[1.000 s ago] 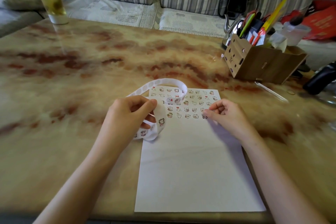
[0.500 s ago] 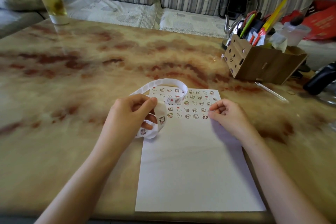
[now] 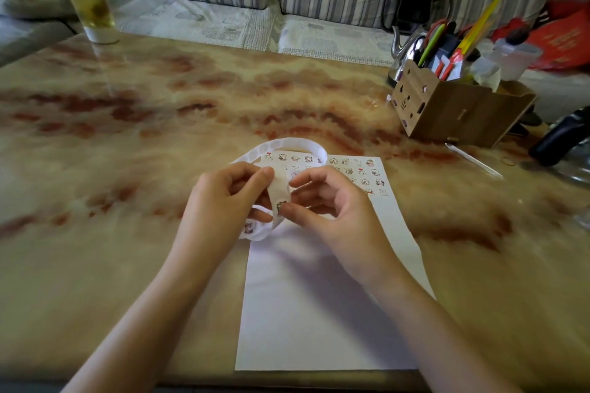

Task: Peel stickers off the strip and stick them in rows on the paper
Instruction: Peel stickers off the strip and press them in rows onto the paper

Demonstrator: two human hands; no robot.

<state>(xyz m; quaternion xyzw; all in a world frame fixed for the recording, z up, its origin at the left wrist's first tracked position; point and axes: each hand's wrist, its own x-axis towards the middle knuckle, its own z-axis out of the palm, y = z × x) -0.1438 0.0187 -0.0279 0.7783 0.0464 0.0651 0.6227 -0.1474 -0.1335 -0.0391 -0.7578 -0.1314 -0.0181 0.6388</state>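
Note:
A white sheet of paper lies on the marbled table, its top part covered with several rows of small cartoon stickers. My left hand holds a curled white sticker strip upright above the paper's top left corner. The strip loops back toward the far edge of the paper. My right hand has come against the strip, its thumb tip touching a small sticker on it, forefinger above. Whether that sticker is lifted off the backing is unclear.
A cardboard organiser box with pens and scissors stands at the back right, a metal kettle behind it. A tall glass of yellow drink stands at the far left. A black object lies at the right edge. A striped sofa is beyond the table.
My right hand left the last sticker row on the paper and moved left to the strip. My left hand lifted and turned the strip slightly toward it.

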